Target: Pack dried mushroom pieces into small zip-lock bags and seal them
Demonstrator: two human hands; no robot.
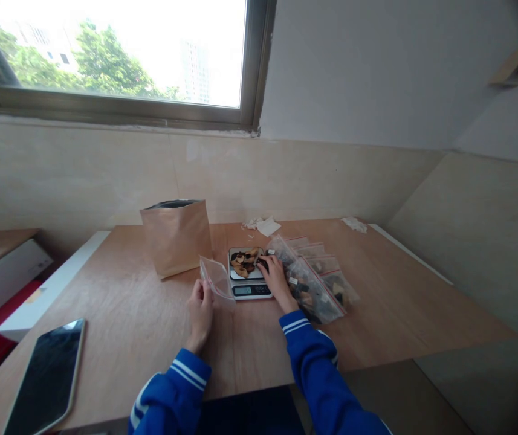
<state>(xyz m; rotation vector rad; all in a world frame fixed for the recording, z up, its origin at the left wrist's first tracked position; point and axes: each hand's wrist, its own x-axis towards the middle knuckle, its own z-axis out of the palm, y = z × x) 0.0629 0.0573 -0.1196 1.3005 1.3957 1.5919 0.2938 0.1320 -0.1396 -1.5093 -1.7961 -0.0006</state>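
My left hand (201, 305) pinches the edge of a see-through zip bag (217, 279), whose mouth gapes a little to the right. Just beyond it stands a small digital kitchen scale (252, 292) with a lit display; its digits are too small to read. Dried mushroom slices (243, 263), tan and dark brown, lie heaped on its platform. At the heap's right side, my right hand (275, 279) has its fingers curled round some of the dark slices. Filled zip bags (315, 293) with red seal lines lie in a pile right beside that hand.
An open brown kraft pouch (178, 238) stands upright behind my left hand. A smartphone (48, 374) lies at the table's (399, 296) front left. Crumpled white tissue (268, 226) lies near the wall, with another tissue (354, 224) farther right. A window (118, 54) is above.
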